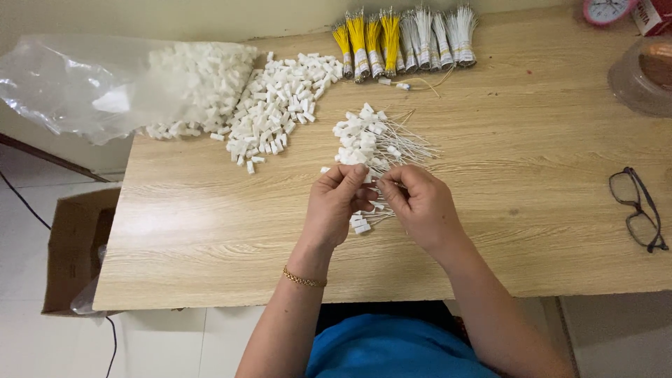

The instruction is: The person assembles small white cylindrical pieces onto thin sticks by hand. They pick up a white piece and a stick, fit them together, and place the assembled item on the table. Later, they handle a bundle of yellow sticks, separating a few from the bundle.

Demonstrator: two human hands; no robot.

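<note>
Fingers (358,173) of both hands pinch one small white plastic connector (369,179); beyond them lies a finished wired pile (374,140), farther off many loose white housings (276,105) remain.

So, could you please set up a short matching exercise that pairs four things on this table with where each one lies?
Things:
1. eyeglasses
2. clear plastic bag
3. yellow and white wire bundles
4. cardboard box

Places:
A. on the floor, left of the table
B. far edge of the table, in a row
C. right side of the table
D. far left corner, spilling white plastic pieces

Pairs: 1-C, 2-D, 3-B, 4-A
</note>
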